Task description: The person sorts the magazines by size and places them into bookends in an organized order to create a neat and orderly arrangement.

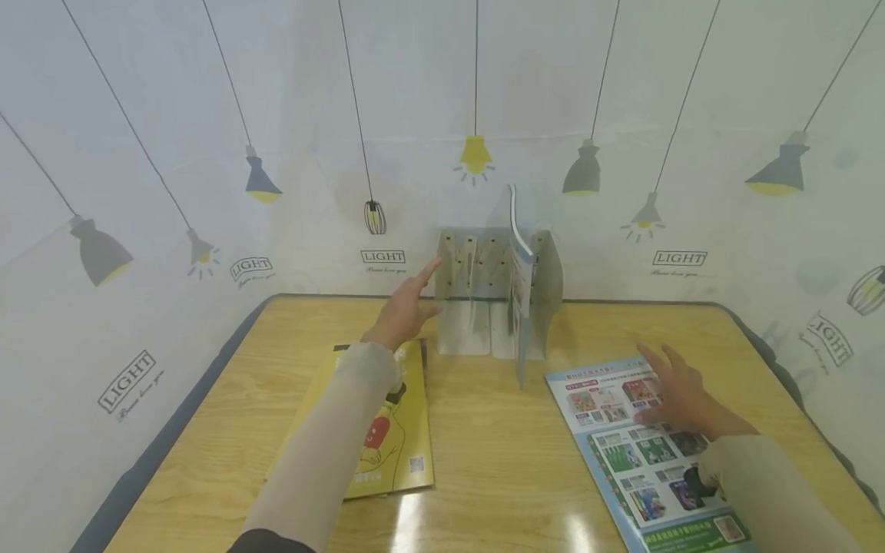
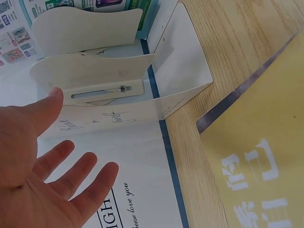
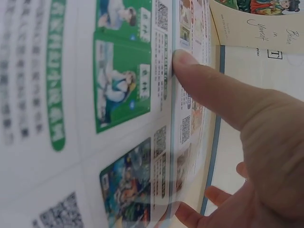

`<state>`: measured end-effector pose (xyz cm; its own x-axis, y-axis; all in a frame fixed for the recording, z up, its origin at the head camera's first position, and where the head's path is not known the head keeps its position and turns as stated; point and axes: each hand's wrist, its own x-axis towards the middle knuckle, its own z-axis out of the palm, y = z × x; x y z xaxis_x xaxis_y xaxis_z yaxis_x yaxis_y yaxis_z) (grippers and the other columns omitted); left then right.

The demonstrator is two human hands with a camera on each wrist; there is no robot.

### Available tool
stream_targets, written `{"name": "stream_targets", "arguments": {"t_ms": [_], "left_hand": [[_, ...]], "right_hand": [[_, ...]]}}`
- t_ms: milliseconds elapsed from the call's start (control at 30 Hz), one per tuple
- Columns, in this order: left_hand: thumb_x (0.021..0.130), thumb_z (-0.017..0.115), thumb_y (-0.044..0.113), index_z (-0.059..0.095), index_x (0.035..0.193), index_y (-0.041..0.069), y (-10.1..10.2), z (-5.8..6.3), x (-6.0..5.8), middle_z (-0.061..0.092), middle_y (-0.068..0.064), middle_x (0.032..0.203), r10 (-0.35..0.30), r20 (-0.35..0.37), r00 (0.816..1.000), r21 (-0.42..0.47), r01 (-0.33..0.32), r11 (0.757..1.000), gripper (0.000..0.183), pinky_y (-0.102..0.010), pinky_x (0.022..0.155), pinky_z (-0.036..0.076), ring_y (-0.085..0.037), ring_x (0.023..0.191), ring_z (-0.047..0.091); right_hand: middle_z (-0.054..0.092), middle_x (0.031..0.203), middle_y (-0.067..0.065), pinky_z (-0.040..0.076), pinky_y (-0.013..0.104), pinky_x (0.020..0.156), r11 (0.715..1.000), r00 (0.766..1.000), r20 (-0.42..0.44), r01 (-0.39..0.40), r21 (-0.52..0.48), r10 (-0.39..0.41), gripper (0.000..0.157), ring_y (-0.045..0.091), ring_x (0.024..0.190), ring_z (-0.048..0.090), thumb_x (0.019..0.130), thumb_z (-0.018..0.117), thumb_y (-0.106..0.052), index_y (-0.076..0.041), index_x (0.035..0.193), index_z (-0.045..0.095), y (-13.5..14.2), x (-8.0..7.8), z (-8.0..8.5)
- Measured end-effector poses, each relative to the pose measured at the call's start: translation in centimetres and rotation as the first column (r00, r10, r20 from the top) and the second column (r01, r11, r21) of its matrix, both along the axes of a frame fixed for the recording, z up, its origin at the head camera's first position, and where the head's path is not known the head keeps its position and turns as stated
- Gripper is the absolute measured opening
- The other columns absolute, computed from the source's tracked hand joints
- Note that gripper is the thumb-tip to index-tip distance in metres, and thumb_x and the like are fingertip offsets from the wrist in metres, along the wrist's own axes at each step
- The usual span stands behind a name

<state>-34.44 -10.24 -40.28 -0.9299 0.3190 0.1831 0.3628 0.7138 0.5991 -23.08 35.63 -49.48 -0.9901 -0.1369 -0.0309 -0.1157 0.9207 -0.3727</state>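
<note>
A white metal book rack [image 1: 465,330] with upright dividers stands against the back wall. One thin magazine [image 1: 523,284] stands upright in its right part and juts forward. My left hand [image 1: 404,311] is beside the rack's left side, fingers spread, holding nothing; the left wrist view shows its thumb near a divider [image 2: 95,71]. My right hand [image 1: 684,395] is over the upper right part of a printed magazine [image 1: 622,453] lying on the table. In the right wrist view its thumb [image 3: 209,80] is at the page edge; whether it touches I cannot tell.
A yellow magazine [image 1: 397,468] lies flat on the left, partly under my left forearm, with a darker edge of something beneath it. The wooden table [image 1: 498,461] is bordered by pale walls [image 1: 415,92] printed with hanging lamps.
</note>
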Motion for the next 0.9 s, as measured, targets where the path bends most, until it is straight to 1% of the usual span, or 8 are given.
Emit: {"name": "stream_targets", "arguments": {"t_ms": [133,267,333,500,567,667,900], "left_hand": [[0.090,0.070,0.016,0.010,0.152,0.051,-0.1,0.0,0.0,0.044,-0.013,0.145,0.004,0.001,1.000,0.001,-0.004,1.000,0.093,-0.049,0.098,0.045,-0.033,0.123,0.049],[0.090,0.070,0.016,0.011,0.152,0.050,-0.1,-0.1,0.0,0.044,-0.014,0.145,0.003,-0.002,1.000,0.007,-0.003,1.000,0.093,-0.049,0.100,0.043,-0.033,0.123,0.049],[0.090,0.070,0.016,0.010,0.152,0.051,-0.1,-0.2,0.0,0.043,-0.013,0.146,0.001,-0.002,1.000,0.004,-0.001,1.000,0.093,-0.049,0.103,0.041,-0.033,0.125,0.047],[0.091,0.069,0.017,0.010,0.152,0.050,0.0,-0.2,-0.1,0.042,-0.013,0.147,-0.004,-0.010,1.000,-0.007,0.004,1.000,0.092,-0.049,0.106,0.038,-0.032,0.128,0.045],[0.091,0.069,0.017,0.010,0.152,0.051,0.0,-0.1,-0.1,0.043,-0.013,0.147,-0.002,-0.014,1.000,-0.010,0.002,1.000,0.092,-0.048,0.106,0.038,-0.031,0.128,0.045],[0.090,0.070,0.018,0.010,0.152,0.051,-0.1,-0.1,-0.1,0.043,-0.014,0.146,0.002,-0.017,1.000,-0.013,-0.003,1.000,0.092,-0.049,0.106,0.038,-0.031,0.127,0.046],[0.090,0.070,0.014,0.015,0.155,0.041,0.0,-0.1,-0.1,0.045,-0.016,0.144,-0.002,-0.033,0.999,-0.004,0.002,1.000,0.090,-0.051,0.104,0.039,-0.033,0.125,0.047]], "right_hand": [[0.002,0.147,0.042,0.018,0.082,0.090,1.000,1.000,0.025,0.013,-0.014,-0.012,0.131,0.074,0.119,0.015,0.059,0.091,-0.036,-0.012,0.156,0.006,-0.3,0.1,0.5],[0.004,0.146,0.043,0.019,0.082,0.091,0.999,0.997,0.063,0.042,-0.004,-0.042,0.132,0.074,0.119,0.016,0.058,0.091,-0.038,-0.011,0.156,0.007,-0.4,0.1,0.8],[0.008,0.144,0.044,0.021,0.081,0.091,0.998,0.994,0.091,0.059,0.004,-0.060,0.132,0.073,0.119,0.019,0.059,0.091,-0.040,-0.010,0.156,0.007,-0.5,0.2,0.9],[0.023,0.137,0.045,0.030,0.077,0.090,0.996,0.983,0.160,0.087,0.024,-0.090,0.129,0.068,0.114,0.032,0.061,0.089,-0.043,-0.005,0.155,0.008,-0.5,0.3,1.3],[0.025,0.134,0.045,0.033,0.076,0.088,0.995,0.979,0.178,0.098,0.037,-0.103,0.129,0.066,0.112,0.034,0.062,0.088,-0.045,-0.004,0.154,0.008,-0.6,0.4,1.6],[0.024,0.133,0.046,0.035,0.076,0.085,0.992,0.971,0.201,0.118,0.053,-0.126,0.130,0.065,0.109,0.034,0.062,0.087,-0.047,-0.005,0.154,0.006,-0.6,0.4,1.9],[0.024,0.130,0.045,0.038,0.074,0.079,0.986,0.963,0.215,0.151,0.070,-0.163,0.132,0.060,0.101,0.036,0.060,0.086,-0.054,-0.004,0.154,0.008,-0.4,0.5,1.7]]}}
